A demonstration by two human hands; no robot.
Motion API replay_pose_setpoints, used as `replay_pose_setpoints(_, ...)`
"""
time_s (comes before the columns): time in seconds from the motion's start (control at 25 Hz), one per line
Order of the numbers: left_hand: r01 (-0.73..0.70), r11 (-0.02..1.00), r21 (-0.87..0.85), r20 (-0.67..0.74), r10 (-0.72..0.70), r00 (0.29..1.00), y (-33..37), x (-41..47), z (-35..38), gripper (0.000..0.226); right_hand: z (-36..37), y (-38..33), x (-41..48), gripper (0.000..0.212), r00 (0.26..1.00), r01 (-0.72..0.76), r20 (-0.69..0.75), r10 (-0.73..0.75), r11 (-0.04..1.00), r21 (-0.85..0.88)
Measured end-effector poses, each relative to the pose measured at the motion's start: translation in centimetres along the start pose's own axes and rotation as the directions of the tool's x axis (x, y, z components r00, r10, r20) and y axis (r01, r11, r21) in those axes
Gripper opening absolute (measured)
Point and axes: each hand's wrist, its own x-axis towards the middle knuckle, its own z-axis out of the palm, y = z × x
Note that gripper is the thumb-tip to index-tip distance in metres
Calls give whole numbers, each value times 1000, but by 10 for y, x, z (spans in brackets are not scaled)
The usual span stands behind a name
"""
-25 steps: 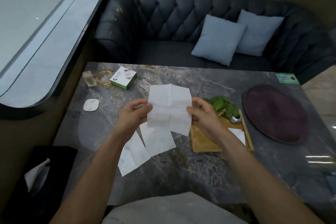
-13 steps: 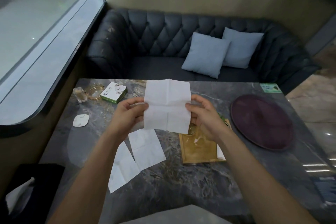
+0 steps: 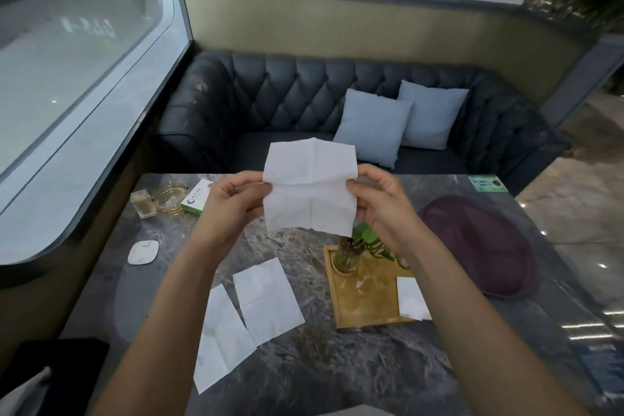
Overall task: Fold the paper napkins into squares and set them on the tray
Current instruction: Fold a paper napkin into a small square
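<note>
In the head view, the napkin (image 3: 310, 187) is raised at the centre of the frame, clear of the table (image 3: 337, 365). Both hands pinch it at its horizontal crease. My left hand (image 3: 233, 203) nips the left edge between thumb and fingers, and my right hand (image 3: 381, 209) does the same on the right edge. I judge it is held up like this so the upper half can be turned down along that crease with both edges level.

The sheet is white, thin and opened out, crossed by one upright crease and one level crease (soft paper, so it will likely sag if let loose).

At lower centre, two flat napkins (image 3: 268, 299) lie touching on the table, probably waiting their turn. Lower right of centre sits the wooden tray (image 3: 368, 300), near my right hand. One folded napkin (image 3: 410, 297) lies at its right side, and a glass vase (image 3: 346, 255) with a plant stands in its upper left corner.
</note>
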Motion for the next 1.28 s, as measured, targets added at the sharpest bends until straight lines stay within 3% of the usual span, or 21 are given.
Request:
replay_pose_setpoints(0.32, -103, 995, 15, 35, 103, 994, 33, 11, 9, 28, 7, -29, 6, 25, 994, 109, -14, -109, 994, 18)
replay_pose_setpoints(0.68, -202, 979, 15, 49, 201, 978, 71, 19, 19, 37, 8, -56, 15, 34, 967, 254, 11, -254, 964, -76)
replay_pose_setpoints(0.88, -207, 977, 58, 57, 204, 977, 86, 26, 22, 33, 8, -66, 22, 22, 941, 336, 0, -338, 938, -83)
replay_pose_setpoints(1.12, -138, 989, 59, 29, 137, 990, 95, 32, 30, 33, 8, -74, 26, 29, 935, 347, -11, -354, 922, -174)
replay_pose_setpoints(1.28, -151, 975, 161, 8, 151, 988, 95, 32, 32, 11, 8, -76, 27, 29, 934, 352, -6, -358, 920, -174)
